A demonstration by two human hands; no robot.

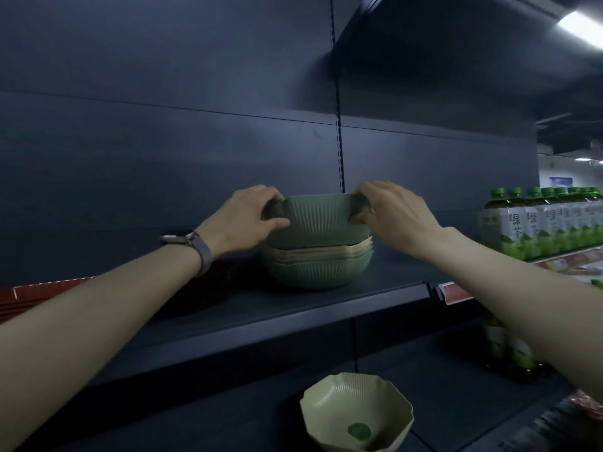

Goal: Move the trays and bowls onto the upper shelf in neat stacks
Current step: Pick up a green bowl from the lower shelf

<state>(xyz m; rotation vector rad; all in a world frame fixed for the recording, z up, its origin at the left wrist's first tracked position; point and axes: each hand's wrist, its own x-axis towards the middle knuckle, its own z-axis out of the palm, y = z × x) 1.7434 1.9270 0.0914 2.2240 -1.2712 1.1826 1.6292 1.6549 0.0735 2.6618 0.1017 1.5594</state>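
A stack of ribbed bowls (318, 265), green and beige, stands on the upper shelf (293, 308). On top of it sits a green bowl (318, 220), tilted slightly. My left hand (248, 220) grips its left rim and my right hand (394, 213) grips its right rim. A pale green bowl (355, 412) with a round green sticker inside rests alone on the lower shelf, below the stack. A dark object (208, 288) lies on the upper shelf behind my left wrist; I cannot tell what it is.
Rows of green-capped tea bottles (541, 223) fill the shelf section to the right, with more bottles (509, 353) one level down. Red price strips (49, 288) run along the shelf edges. The dark back panel (195, 125) rises behind the stack.
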